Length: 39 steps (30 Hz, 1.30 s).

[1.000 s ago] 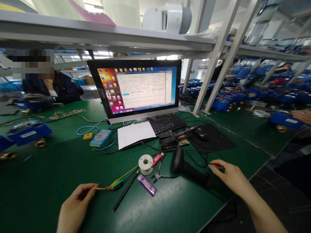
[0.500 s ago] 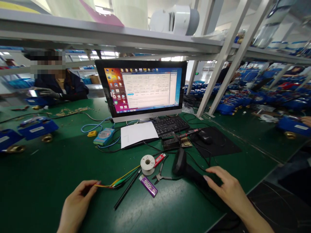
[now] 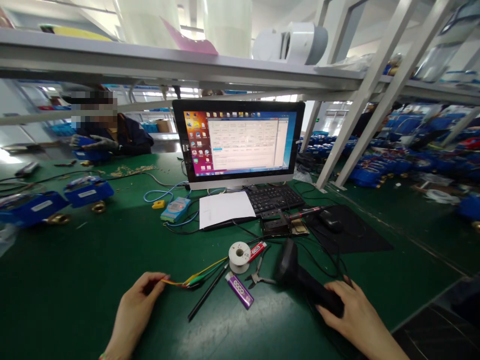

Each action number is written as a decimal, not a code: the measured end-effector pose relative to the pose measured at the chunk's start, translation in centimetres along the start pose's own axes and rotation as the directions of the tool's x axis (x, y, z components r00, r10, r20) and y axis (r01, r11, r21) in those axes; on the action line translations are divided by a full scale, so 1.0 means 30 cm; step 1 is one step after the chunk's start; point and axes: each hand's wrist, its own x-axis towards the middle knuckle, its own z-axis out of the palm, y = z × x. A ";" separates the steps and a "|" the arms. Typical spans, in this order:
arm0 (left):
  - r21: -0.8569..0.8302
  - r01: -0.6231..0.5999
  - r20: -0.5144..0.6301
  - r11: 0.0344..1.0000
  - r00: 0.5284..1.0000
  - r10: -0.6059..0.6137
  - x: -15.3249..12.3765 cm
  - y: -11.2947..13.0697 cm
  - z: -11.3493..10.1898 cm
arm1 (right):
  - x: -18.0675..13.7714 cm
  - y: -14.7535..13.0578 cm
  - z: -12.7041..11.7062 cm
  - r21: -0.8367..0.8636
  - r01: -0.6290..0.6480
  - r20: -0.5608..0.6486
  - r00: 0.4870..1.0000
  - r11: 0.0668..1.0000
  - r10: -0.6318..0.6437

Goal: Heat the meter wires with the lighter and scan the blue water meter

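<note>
My left hand (image 3: pixel 137 310) rests on the green bench and pinches the ends of thin coloured wires (image 3: pixel 197 276), yellow, red and green, that run right toward a white solder spool (image 3: pixel 239 255). My right hand (image 3: pixel 350 315) is wrapped around the handle of a black handheld barcode scanner (image 3: pixel 300 275) lying on the bench. Between my hands lie a black pen (image 3: pixel 207 298), a purple battery (image 3: pixel 239 289), a red battery (image 3: pixel 257 250) and small side cutters (image 3: pixel 258 275).
An all-in-one monitor (image 3: pixel 240 142) stands behind a keyboard (image 3: pixel 275 199), a white paper sheet (image 3: pixel 225 208), a soldering iron (image 3: pixel 305 213) and a mouse on a black mat (image 3: pixel 360 235). Blue devices (image 3: pixel 88 190) lie at left. Another person (image 3: pixel 112 135) works at the far left.
My right hand moved down and left from the cable and closed on the scanner's handle. The camera turned left, shifting the scene right. My left hand kept its pinch on the wires.
</note>
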 end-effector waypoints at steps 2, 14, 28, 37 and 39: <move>-0.028 0.012 -0.004 1.000 1.000 -0.012 -0.001 -0.001 0.000 | -0.016 0.005 -0.006 0.129 0.002 0.017 1.000 0.992 -0.005; -0.681 0.171 -0.162 0.712 0.913 -0.374 0.032 -0.017 0.004 | -0.074 0.068 -0.148 0.259 0.151 -0.166 0.980 0.954 -0.110; -0.856 0.086 -0.169 0.510 0.886 -0.433 0.057 -0.069 -0.032 | -0.033 0.015 0.003 -0.264 0.400 -0.199 0.867 0.877 -0.456; -0.925 0.012 -0.160 0.379 0.894 -0.418 0.078 -0.110 -0.057 | -0.046 -0.224 -0.113 -0.124 0.587 -0.412 0.703 0.800 -0.580; -0.952 0.040 -0.117 0.304 0.869 -0.481 0.073 -0.094 -0.071 | -0.074 -0.287 -0.083 -0.053 0.730 -0.403 0.609 0.682 -0.683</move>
